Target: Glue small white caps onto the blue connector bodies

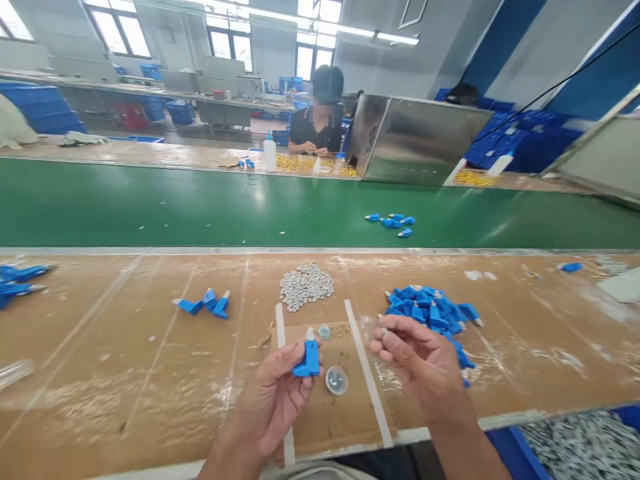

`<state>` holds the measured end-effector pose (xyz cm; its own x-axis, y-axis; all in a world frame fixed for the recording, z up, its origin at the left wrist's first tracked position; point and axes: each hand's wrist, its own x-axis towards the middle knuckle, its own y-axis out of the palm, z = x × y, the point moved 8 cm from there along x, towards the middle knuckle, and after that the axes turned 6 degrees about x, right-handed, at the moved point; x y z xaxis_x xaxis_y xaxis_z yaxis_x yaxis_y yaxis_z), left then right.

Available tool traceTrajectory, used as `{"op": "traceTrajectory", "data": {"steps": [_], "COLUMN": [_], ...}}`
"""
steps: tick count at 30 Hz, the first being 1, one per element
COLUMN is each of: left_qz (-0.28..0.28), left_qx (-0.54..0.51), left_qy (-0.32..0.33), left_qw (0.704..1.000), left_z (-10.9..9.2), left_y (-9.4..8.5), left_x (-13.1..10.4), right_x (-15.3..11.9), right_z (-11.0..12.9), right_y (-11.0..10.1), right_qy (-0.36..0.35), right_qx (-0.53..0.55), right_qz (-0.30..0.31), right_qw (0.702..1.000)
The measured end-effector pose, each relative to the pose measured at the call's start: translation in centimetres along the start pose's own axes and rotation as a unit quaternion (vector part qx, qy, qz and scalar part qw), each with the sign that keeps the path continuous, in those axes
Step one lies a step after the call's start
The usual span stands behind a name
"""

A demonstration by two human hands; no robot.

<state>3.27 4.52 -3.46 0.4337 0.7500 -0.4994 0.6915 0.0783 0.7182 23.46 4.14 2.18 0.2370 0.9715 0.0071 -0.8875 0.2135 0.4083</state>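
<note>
My left hand (280, 393) grips a blue plastic part (311, 359) with a whitish tip pointing up, between thumb and fingers. To its right, my right hand (417, 353) is closed in a pinch on a tiny greyish piece (384, 331), too small to name. Just beyond and right of that hand lies a heap of blue parts (430, 308). A pile of small grey pieces (307, 285) sits past my left hand. Between the hands are a small round dish (337, 380) and a smaller clear disc (324, 331).
Several blue parts (216, 304) lie at the left. A green belt (200, 207) crosses beyond the brown table (125, 373), carrying more blue parts (393, 221). A person (320, 120) sits across it. A blue bin (520, 453) with grey pieces is at lower right.
</note>
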Motion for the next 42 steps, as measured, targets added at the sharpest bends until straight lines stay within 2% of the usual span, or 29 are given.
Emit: {"op": "traceTrajectory", "data": {"steps": [3,6,10,14,17,26,32,35,38,42], "left_qz": [0.016,0.03,0.047,0.066,0.07,0.069,0.072,0.08,0.092,0.084], "left_qx": [-0.004,0.004,0.031,0.068,0.092,0.162,0.147,0.134,0.103,0.069], "left_qy": [-0.003,-0.002,0.009,0.016,0.021,0.062,0.047,0.019,-0.021,-0.078], "left_qw": [1.0,1.0,0.998,0.995,0.993,0.982,0.985,0.988,0.99,0.991], "left_z": [0.3,0.5,0.4,0.4,0.2,-0.3,-0.1,0.1,0.5,1.2], "left_y": [0.5,1.1,1.9,2.4,2.5,3.0,3.1,3.3,3.5,3.3], "left_x": [-0.2,-0.4,-0.5,-0.6,-0.7,-0.4,-0.2,-0.4,-0.5,-0.5], "right_x": [-0.6,-0.9,-1.0,-1.2,-1.3,-1.3,-1.4,-1.5,-1.7,-2.2], "right_z": [1.0,1.2,-0.5,-3.2,-4.2,-3.7,-3.8,-3.2,-1.4,1.4], "right_y": [0.4,1.6,2.3,2.1,2.1,3.4,3.1,3.0,3.7,5.3], "right_qy": [-0.034,-0.035,0.04,0.137,0.173,0.163,0.164,0.121,0.013,-0.156], "right_qx": [-0.011,-0.006,0.044,0.091,0.098,0.061,0.029,-0.024,-0.13,-0.264], "right_qz": [0.016,0.056,0.086,0.069,0.06,0.079,0.075,0.095,0.135,0.206], "right_qw": [0.999,0.998,0.995,0.984,0.978,0.982,0.983,0.988,0.982,0.929]}}
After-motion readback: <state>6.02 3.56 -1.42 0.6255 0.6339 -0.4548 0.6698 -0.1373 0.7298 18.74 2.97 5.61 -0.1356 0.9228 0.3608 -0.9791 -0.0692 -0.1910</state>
